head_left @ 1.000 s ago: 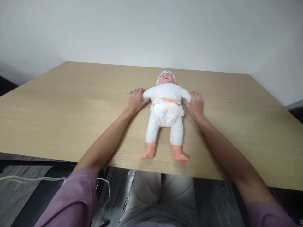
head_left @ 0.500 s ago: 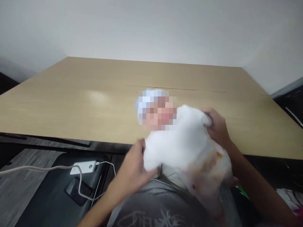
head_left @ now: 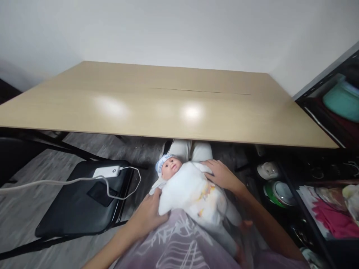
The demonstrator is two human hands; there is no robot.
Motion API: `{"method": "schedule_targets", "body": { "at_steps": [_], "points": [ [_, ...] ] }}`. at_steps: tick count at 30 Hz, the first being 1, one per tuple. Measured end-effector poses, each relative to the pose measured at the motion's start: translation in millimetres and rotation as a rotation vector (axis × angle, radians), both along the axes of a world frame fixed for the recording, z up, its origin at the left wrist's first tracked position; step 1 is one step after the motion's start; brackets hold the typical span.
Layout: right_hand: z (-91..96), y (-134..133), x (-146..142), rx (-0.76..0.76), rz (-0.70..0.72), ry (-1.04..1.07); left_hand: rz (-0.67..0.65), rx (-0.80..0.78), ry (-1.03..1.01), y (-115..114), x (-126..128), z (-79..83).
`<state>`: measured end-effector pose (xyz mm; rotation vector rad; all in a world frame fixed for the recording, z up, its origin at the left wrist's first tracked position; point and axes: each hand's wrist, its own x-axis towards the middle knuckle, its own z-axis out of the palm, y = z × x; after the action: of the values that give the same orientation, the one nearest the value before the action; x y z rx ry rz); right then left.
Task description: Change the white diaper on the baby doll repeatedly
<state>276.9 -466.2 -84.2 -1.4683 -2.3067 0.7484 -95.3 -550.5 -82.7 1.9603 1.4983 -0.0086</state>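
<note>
A baby doll [head_left: 190,192] in a white suit, printed diaper and small cap lies on my lap below the table edge, head toward the table. My left hand [head_left: 150,213] grips the doll's near side at its arm, fingers curled against the white cloth. My right hand [head_left: 221,173] rests on the doll's far shoulder with fingers laid flat along it. The doll's legs trail toward my right forearm and are partly hidden.
The light wooden table [head_left: 168,108] spans the view above my knees. A black chair [head_left: 81,203] at left carries a white power bank [head_left: 106,172] with a cable. Dark shelves [head_left: 322,179] at right hold bowls, cloth and a teal container.
The doll was lying on the tabletop with my hands at its arms; I lifted it off and brought it down onto my lap. The view tilted downward.
</note>
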Motion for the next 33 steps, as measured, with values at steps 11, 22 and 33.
{"method": "schedule_targets", "body": {
  "at_steps": [11,22,33],
  "points": [
    [-2.4,-30,7,-0.173,-0.103,0.283,-0.423,0.255,-0.434,62,83,36.4],
    [-33.8,-27,37,-0.02,-0.199,0.366,-0.467,0.175,-0.552,86,120,10.3],
    [-7.1,-36,-17,0.007,-0.033,0.421,-0.639,-0.042,-0.845,73,92,31.2]
  ]
}}
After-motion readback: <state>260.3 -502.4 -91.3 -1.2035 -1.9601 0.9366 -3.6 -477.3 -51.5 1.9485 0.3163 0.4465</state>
